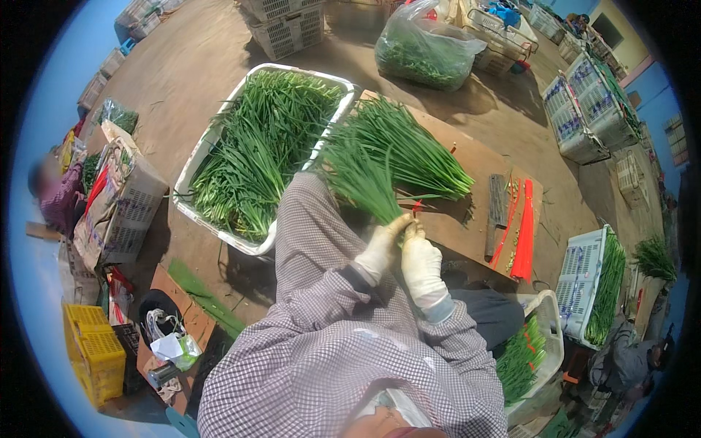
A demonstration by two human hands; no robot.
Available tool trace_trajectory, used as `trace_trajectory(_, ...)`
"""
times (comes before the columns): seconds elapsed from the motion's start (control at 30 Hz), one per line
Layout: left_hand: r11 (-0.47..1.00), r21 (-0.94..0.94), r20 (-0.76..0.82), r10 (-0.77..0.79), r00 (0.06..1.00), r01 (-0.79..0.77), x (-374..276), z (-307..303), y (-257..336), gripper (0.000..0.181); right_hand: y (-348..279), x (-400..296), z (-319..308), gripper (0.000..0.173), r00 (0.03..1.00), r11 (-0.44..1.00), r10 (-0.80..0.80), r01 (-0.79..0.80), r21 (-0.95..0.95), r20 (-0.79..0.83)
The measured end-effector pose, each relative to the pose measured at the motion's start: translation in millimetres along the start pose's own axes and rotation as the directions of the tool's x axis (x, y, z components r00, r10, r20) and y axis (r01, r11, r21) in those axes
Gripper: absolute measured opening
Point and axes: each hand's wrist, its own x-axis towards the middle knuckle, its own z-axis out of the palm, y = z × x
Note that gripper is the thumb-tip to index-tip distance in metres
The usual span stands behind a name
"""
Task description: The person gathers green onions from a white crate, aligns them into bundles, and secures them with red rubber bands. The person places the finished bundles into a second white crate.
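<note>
My left hand, in a pale glove, grips the stem end of a bunch of long green leafy vegetables, likely garlic chives. Close beside it, my gloved right hand has its fingers closed on a red tie at the bunch's base. Beyond the hands a larger loose pile of the greens lies on a wooden board. To its right on the board are a knife with a dark broad blade and a bundle of red strips. Small cut stem bits lie among the strips.
A white crate full of greens stands left of the board. At lower right, another white crate holds bunches with red ties. A plastic bag of greens sits beyond the board. People sit among crates at far left and lower right.
</note>
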Motion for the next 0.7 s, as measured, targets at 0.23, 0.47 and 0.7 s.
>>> trace_trajectory(0.23, 0.984, -0.105, 0.088, 0.157, 0.984, -0.147, 6, -20, 40, 0.042, 12, -36, 4, 0.066, 0.965, 0.987, -0.151, 0.159, 0.020, -0.216)
trace_trajectory(0.47, 0.911, -0.332, 0.302, 0.347, 0.888, -0.244, 12, -11, 85, 0.058, 69, -51, 0, 0.021, 0.985, 0.843, 0.123, -0.040, 0.536, -0.120)
trace_trajectory(0.7, 0.933, -0.240, 0.273, 0.330, 0.904, -0.268, 11, 14, 63, 0.059, 27, -9, -30, 0.078, 0.939, 0.478, 0.083, 0.256, 0.840, -0.333)
